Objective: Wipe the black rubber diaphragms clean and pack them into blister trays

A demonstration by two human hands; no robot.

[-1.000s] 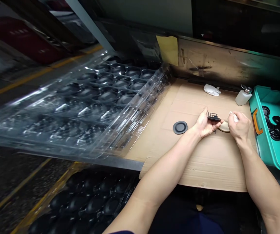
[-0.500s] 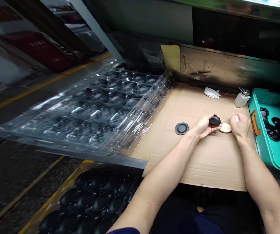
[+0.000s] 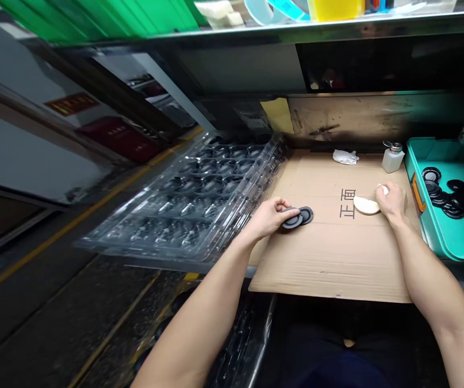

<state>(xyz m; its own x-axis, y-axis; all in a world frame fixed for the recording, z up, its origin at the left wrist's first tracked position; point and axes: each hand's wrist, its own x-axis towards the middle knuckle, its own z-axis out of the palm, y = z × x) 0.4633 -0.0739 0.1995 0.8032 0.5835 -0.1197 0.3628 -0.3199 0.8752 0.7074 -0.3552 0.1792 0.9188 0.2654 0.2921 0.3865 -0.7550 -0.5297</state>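
Note:
My left hand (image 3: 271,216) pinches a round black cap (image 3: 292,221) between thumb and fingers, at the left part of the cardboard sheet (image 3: 320,253). The held cap overlaps a second round black cap (image 3: 307,214) on the cardboard; whether the two touch I cannot tell. My right hand (image 3: 393,202) is closed on a white cloth (image 3: 383,189), only a corner of which shows. Just left of those fingers lies a flat, cream-coloured round pad (image 3: 366,206).
Clear plastic trays (image 3: 199,207) with round pockets are stacked at left. On the right stands a teal bin (image 3: 450,250) with several black round parts (image 3: 458,202). A pump bottle (image 3: 393,157) and a crumpled white cloth (image 3: 345,157) sit at the back, below a shelf edge (image 3: 232,37).
My left hand has carried the black cap leftward, from beside the cream pad to the other cap. My right hand stays by the pad with the cloth. The camera view has shifted.

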